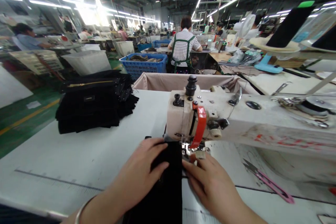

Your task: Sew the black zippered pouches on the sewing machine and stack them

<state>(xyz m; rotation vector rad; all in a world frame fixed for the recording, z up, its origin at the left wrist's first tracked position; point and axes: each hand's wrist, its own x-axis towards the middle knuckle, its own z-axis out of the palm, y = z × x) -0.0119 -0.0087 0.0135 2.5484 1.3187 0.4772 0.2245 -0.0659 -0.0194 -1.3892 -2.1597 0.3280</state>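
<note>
Left hand [143, 164], fingers spread, rests on cloth [172, 182] by the machine [180, 120]; right hand [214, 180] at its edge, pinch unclear, should guide it straight.

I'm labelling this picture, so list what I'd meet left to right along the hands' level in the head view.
Ruler scale → left hand → black fabric → right hand → pink-handled snips.

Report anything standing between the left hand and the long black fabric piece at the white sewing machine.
Nothing visible does: the left hand rests directly on the long black fabric piece. The pink-handled metal snips lie to the right, clear of both.
</note>
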